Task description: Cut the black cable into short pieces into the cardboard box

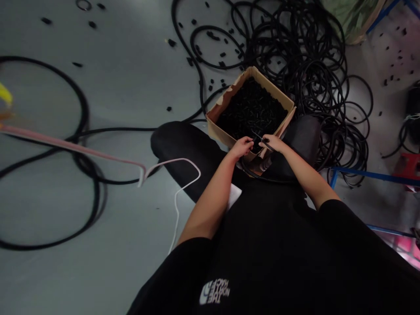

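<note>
Left hand (pixel 242 147) and right hand (pixel 275 142) are working slightly apart over the near edge of a cardboard box (pixel 219 134); their grip is unclear. Legs (pixel 188 146) are flanking it, presumably keeping black pieces (pixel 252 105) within reach.

In front of my black trousers (pixel 190 148), the box (pixel 275 89) is plain tan-brown, and the small pieces (pixel 254 105) filling it are solid black. Black too is the tubing (pixel 85 109) looped over the grey floor (pixel 131 87). My black shirt (pixel 278 253) carries white lettering (pixel 215 292). To my left runs a white cord (pixel 177 205); near the floor's right edge, a blue frame (pixel 377 175) and something red (pixel 407 168). The bag (pixel 351 17) by the floor's far right corner is dull green.
</note>
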`<state>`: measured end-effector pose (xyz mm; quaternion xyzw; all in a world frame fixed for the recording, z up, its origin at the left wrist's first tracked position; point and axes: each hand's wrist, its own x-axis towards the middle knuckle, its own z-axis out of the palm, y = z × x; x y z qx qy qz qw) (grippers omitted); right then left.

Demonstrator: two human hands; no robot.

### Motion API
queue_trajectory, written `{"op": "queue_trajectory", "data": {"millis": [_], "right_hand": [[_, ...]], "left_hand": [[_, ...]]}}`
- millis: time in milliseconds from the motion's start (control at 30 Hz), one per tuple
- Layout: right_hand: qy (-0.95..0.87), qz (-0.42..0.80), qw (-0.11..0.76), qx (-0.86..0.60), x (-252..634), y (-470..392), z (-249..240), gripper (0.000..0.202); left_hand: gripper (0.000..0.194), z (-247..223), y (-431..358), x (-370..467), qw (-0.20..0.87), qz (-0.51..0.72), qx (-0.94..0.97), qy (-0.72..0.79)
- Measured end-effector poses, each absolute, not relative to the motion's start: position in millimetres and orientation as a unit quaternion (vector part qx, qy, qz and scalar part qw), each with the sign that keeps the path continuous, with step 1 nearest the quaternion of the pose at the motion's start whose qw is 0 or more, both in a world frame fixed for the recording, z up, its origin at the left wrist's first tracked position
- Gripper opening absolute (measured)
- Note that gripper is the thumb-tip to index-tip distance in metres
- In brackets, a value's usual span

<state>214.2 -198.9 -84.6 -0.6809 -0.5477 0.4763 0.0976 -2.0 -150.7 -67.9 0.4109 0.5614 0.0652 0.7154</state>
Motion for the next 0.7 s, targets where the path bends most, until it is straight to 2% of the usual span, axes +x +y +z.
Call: {"op": "queue_trajectory", "data": {"millis": [167, 333, 533, 700], "right_hand": [[-0.519, 0.460, 0.048, -0.719, 212, -196, -79, 0.044], [-0.525, 0.438, 0.028, -0.729, 209, -197, -77, 0.027], [-0.519, 0.431, 0.079, -0.734, 209, -200, -86, 0.025], [-0.389, 0.556, 0.143, -0.721, 205, -199, -90, 0.027]], "left_hand": [[0.015, -70, -150, 0, 0.702, 0.092, 0.403, 0.580], [0.021, -73, -149, 0, 0.700, 0.105, 0.386, 0.592], [0.021, -78, -148, -2, 0.716, 0.131, 0.363, 0.582], [0.010, -81, -147, -6, 0.750, 0.161, 0.314, 0.560]]}}
